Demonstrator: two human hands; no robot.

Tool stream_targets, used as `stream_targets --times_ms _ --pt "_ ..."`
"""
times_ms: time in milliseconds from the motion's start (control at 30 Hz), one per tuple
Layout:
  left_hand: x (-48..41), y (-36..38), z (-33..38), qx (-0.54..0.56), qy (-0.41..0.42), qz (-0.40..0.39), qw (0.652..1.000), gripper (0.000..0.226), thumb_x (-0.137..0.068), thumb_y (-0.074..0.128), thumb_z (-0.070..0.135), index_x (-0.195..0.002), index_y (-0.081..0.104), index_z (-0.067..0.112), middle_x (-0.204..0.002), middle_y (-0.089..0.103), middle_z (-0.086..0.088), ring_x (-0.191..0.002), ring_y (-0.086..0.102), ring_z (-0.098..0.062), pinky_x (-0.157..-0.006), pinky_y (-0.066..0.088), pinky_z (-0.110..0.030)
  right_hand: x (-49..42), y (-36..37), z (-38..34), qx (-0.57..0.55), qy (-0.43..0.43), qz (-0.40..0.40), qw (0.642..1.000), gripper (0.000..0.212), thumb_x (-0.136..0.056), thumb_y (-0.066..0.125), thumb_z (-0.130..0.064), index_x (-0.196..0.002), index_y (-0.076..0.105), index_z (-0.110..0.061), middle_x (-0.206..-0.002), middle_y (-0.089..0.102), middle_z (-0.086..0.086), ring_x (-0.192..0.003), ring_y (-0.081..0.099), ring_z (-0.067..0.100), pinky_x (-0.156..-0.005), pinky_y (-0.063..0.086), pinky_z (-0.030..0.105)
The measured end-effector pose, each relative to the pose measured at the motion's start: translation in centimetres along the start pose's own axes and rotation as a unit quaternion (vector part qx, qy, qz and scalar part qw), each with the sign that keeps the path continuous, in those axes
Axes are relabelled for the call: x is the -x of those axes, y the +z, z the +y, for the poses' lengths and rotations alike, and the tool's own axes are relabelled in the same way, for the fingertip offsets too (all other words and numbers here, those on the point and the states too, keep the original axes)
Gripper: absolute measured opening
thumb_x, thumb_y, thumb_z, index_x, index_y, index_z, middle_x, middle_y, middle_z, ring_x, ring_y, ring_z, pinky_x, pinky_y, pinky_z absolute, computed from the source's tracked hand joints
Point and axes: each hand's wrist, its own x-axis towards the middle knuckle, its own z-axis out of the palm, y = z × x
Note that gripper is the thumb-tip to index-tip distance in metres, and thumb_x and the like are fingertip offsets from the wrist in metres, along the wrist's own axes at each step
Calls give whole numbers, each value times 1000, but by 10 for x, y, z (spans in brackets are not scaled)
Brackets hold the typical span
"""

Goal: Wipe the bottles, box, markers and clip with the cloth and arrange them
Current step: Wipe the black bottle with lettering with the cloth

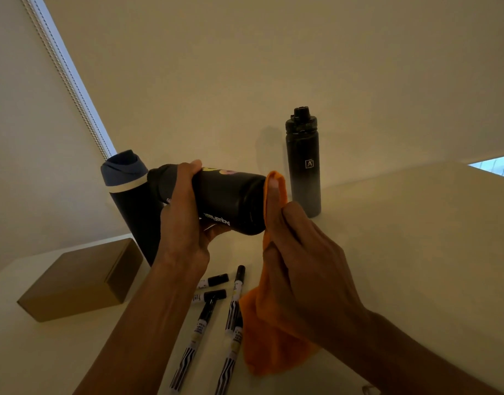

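Bottles counted: three. One black metal bottle with stickers and white lettering [231,201] is off the white worktop [402,252], lying on its side in the air, cap end to the left and base to the right. The left hand [185,218] is curled round its body near the cap end and grips it. The right hand [299,252] holds one orange cloth [273,337]. Its thumb lies straight and presses the cloth's upper fold against the bottle's base, and the other fingers are curled round the cloth. The rest of the cloth hangs below the hand. One dark navy tumbler with a blue lid and cream band [131,201] stands upright behind the left hand, just beside the held bottle's cap end. One tall black bottle with a sport cap and a square white logo [303,166] stands upright near the wall, right of the cloth. Boxes: one brown cardboard box [77,277], closed, on the worktop at the left, near the tumbler's foot. Markers: five black-capped white markers [199,332] lie on the worktop between the forearms; two are partly hidden by the left forearm and one is partly behind the cloth. A small shiny item [370,390] at the lower frame edge is too cropped to identify.
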Motion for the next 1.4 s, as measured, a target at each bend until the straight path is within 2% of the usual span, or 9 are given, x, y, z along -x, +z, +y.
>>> stream_targets --times_ms 433,567,700,800,867,1000,1133,1267,1400 --pt "4 2 4 18 -10 26 999 51 -92 66 47 -132 60 16 -119 71 -12 -107 71 -30 -60 59 -34 0 -6 -27 49 -34 -120 991 48 -85 42 -40 -120 45 -7 -85 69 0 -60 62 8 -55 55 23" --pt "5 1 6 52 -32 12 998 50 -94 65 46 -133 61 16 -122 71 -13 -107 71 -31 -63 59 -36 2 -5 -20 77 -48 -135 987 64 -74 74 -32 -123 44 -5 -90 69 4 -65 64 12 -57 57 27" --pt "8 0 7 58 -29 -11 998 35 -96 62 43 -120 66 18 -111 75 -10 -102 74 -29 -64 60 -38 -1 -6 -14 80 -7 -146 986 57 -78 53 -41 -121 45 -5 -85 69 2 -62 64 9 -57 52 20" --pt "7 -2 8 48 -24 -17 998 45 -96 62 44 -132 61 16 -119 72 -11 -105 73 -29 -69 61 -42 -13 -18 -9 11 98 -245 965 53 -102 43 -36 -145 29 -9 -132 53 6 -108 55 13 -91 30 15" --pt "7 0 7 35 -25 -21 999 53 -95 64 45 -138 57 16 -125 70 -12 -108 72 -30 -73 61 -44 -7 -18 -1 -79 220 -323 917 67 -99 41 -50 -150 18 -13 -148 34 3 -112 32 4 -87 16 6" --pt "8 2 3 22 -21 -10 999 52 -95 63 45 -138 56 16 -123 71 -12 -107 72 -29 -73 61 -45 -2 -9 8 -154 252 -225 929 87 -72 39 -53 -146 32 -8 -124 42 -2 -88 35 -4 -80 20 -4" --pt "5 3 4 15 -5 16 1000 52 -92 66 45 -135 59 16 -120 72 -11 -106 72 -29 -69 61 -42 -3 -3 4 -124 126 -98 979 50 -78 60 -27 -112 60 10 -85 66 20 -65 31 -7 -70 37 14" --pt "4 2 5 8 -7 29 1000 56 -88 68 49 -133 57 19 -121 71 -10 -109 70 -30 -69 62 -43 0 -3 -7 -60 35 -76 995 44 -80 51 -30 -116 46 -5 -76 66 9 -53 22 -11 -58 22 0" --pt "3 2 6 11 -15 41 999 56 -89 69 49 -135 56 19 -119 71 -10 -107 71 -30 -69 63 -43 -3 -7 -5 -50 17 -75 996 40 -81 47 -36 -114 43 -12 -80 65 5 -50 35 -5 -53 36 8"
